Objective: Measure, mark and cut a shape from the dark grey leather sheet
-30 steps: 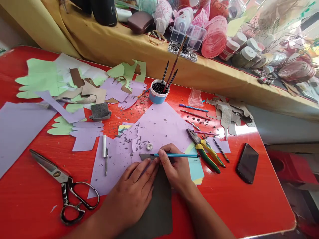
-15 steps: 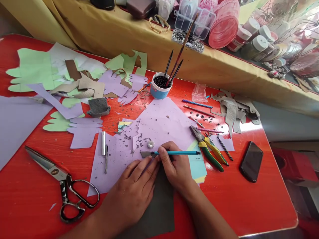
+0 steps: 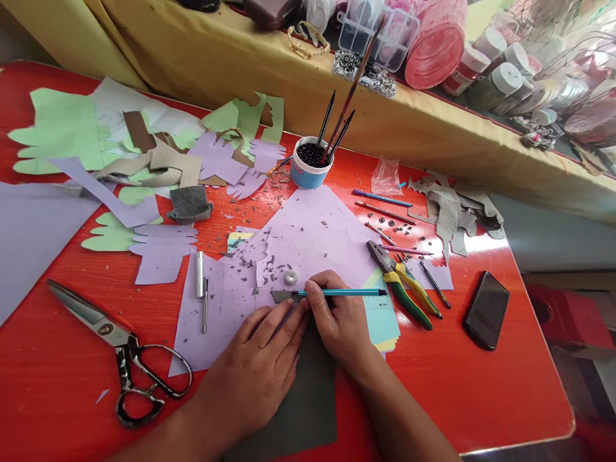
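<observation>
My right hand [image 3: 339, 317] is closed around a light-blue pen [image 3: 353, 292], which lies nearly level with its dark tip to the left. That tip is beside a small dark grey piece [image 3: 280, 296] near my left fingertips. My left hand [image 3: 262, 362] lies flat, fingers stretched out, on a dark grey sheet [image 3: 310, 410]. Its fingertips almost meet my right hand, and part of the sheet is hidden beneath both hands. Just beyond them a small round silver metal piece [image 3: 291, 276] rests on lilac paper [image 3: 327, 224] strewn with dark scraps.
Large scissors [image 3: 113, 333] lie at the left. Pliers [image 3: 399, 282] and a phone [image 3: 486, 311] are at the right. A tub of black pens [image 3: 310, 173] stands behind the paper. Paper cutouts [image 3: 163, 253] spread at far left; grey leather scraps [image 3: 447, 212] are at far right.
The view has shifted very slightly, so the scene sits a little higher. My hands and the pen keep practically the same pose.
</observation>
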Demonstrator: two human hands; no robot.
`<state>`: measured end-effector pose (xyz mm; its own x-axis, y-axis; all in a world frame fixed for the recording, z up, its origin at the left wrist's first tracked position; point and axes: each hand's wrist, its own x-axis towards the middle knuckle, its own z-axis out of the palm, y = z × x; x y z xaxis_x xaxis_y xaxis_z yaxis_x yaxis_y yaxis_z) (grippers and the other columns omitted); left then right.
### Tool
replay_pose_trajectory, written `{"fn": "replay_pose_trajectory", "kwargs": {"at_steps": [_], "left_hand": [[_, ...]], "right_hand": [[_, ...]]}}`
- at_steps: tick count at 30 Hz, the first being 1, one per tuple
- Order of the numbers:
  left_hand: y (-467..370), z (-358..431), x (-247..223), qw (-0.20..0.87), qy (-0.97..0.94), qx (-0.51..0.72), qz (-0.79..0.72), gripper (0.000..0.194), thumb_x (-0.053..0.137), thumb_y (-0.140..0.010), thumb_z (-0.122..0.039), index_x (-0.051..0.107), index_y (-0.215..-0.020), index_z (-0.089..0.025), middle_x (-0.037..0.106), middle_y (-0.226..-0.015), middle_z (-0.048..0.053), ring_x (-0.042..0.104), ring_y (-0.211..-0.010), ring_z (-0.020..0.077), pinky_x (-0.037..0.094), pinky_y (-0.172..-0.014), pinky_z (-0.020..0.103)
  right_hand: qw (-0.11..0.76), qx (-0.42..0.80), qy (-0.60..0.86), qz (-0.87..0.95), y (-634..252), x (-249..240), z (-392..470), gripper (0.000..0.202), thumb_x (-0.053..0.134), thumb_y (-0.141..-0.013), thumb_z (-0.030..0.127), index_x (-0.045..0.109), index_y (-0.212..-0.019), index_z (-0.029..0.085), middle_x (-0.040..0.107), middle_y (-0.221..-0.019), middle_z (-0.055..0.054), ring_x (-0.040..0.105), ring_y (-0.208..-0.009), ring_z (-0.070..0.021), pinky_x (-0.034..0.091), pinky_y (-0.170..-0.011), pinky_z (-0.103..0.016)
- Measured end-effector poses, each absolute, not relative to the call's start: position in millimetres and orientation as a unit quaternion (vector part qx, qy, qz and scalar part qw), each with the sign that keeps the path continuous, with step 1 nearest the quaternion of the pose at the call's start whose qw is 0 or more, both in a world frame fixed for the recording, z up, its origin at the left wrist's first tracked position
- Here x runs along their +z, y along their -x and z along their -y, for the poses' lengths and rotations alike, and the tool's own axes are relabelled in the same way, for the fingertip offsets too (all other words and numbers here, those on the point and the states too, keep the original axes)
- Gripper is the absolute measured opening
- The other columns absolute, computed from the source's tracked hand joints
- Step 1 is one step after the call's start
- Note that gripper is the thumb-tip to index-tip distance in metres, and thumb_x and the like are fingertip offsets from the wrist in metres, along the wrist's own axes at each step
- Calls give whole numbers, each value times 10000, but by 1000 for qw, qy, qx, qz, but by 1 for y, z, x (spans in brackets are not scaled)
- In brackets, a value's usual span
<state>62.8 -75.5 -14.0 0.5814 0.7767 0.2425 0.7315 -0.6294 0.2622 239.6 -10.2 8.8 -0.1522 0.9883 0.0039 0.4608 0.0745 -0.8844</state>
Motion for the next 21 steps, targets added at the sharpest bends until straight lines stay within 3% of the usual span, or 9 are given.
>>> {"fn": "replay_pose_trajectory", "kwargs": {"at_steps": [21], "left_hand": [[-62,75,-13,57,-891,156,-423,476,523,-1066,-297,605,-1513,-159,572,-1607,104,516,-1437,311,361,-1177,479]], "right_hand": [[357,433,558,612,-243,4,13,274,520,-1095,397,613,-894,235,660,-753,-19,640,-708,-193,509,-675,-312]]}}
